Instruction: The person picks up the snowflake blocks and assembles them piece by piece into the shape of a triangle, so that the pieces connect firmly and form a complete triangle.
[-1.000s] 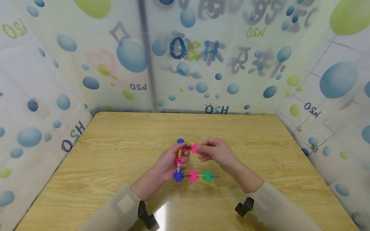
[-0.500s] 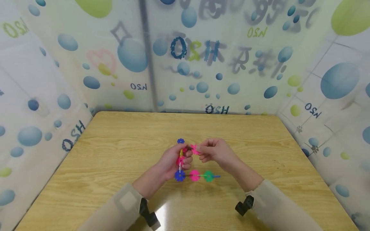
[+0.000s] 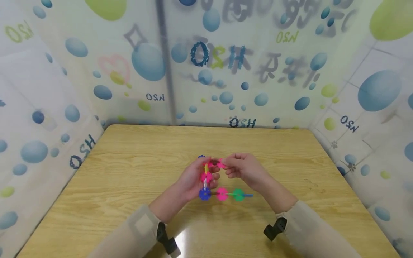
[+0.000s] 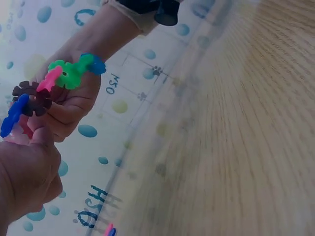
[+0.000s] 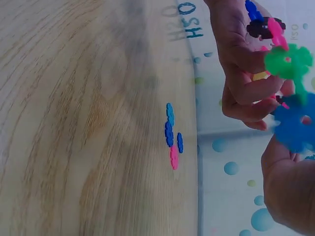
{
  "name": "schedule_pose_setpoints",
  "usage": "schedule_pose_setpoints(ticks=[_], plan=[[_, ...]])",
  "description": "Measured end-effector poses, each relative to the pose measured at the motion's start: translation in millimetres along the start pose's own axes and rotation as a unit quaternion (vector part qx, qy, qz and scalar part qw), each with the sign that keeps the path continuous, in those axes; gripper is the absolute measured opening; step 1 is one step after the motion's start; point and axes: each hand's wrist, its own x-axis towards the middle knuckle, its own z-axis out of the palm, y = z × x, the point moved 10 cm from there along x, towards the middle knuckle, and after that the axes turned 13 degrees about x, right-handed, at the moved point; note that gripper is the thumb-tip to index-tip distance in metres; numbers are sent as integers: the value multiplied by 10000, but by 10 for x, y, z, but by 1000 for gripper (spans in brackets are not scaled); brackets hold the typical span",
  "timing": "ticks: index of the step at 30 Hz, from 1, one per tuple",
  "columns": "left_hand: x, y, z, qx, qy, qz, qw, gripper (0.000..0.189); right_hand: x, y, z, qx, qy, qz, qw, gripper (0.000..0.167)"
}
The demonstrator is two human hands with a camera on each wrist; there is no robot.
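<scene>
My left hand (image 3: 195, 176) grips a chain of interlocking flower-shaped plastic discs (image 3: 222, 194) in its curled fingers, above the table. Down the palm side run yellow, pink and white discs to a blue corner disc (image 3: 204, 194). From that corner a row goes right: brown, pink, light green, then a green disc (image 3: 238, 195) and a blue one seen edge-on. At the chain's upper end, the right hand (image 3: 246, 170) pinches a pink disc (image 3: 221, 163) between thumb and forefinger, against a dark brown disc. Fingers partly hide that joint.
Several loose discs, including a pink disc (image 5: 174, 158) and a blue disc (image 5: 169, 134), lie on the wooden table (image 3: 145, 150) beyond the hands. Bubble-patterned curtains (image 3: 274, 79) stand along the table's back and sides.
Both hands have risen slightly, and the chain has shifted a little to the right. The right hand keeps its pinch on the pink disc.
</scene>
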Motion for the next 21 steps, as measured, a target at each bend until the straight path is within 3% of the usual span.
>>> schedule_pose_setpoints(ticks=[4, 7, 13, 21], plan=[[-19, 42, -67, 487, 341, 261, 9979, 31, 3, -8, -18, 40, 0, 43, 10000, 17], [-45, 96, -115, 1037, 638, 516, 9912, 38, 5, -22, -10, 49, 22, 39, 10000, 16], [-85, 179, -162, 1569, 900, 915, 9792, 32, 30, -22, 23, 81, 56, 70, 9999, 16], [-130, 292, -178, 2988, 811, 1437, 9399, 24, 49, -2, 67, 56, -53, 138, 9999, 21]])
